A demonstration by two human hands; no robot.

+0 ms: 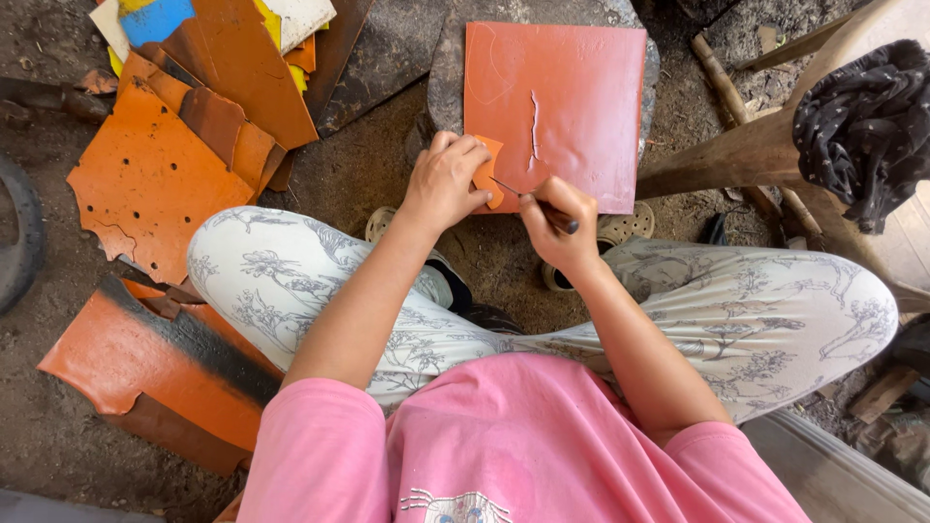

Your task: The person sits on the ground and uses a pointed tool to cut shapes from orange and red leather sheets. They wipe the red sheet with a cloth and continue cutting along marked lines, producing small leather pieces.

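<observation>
A square orange-red sheet [572, 97] with a torn slit lies on a flat grey stone [446, 68] in front of me. My left hand [444, 179] presses a small orange template piece [487, 174] flat onto the sheet's near left corner. My right hand [557, 223] grips a thin dark-handled pointed tool [538, 203], its tip touching the edge of the small piece. I sit with knees apart in patterned white trousers and a pink shirt.
A heap of orange, brown, yellow and blue sheet scraps [194, 107] lies at the left. More orange pieces [145, 368] lie by my left knee. A wooden post [746, 155] with a dark spotted cloth [862, 126] stands at the right. Perforated sandals [625, 228] sit on the dirt floor.
</observation>
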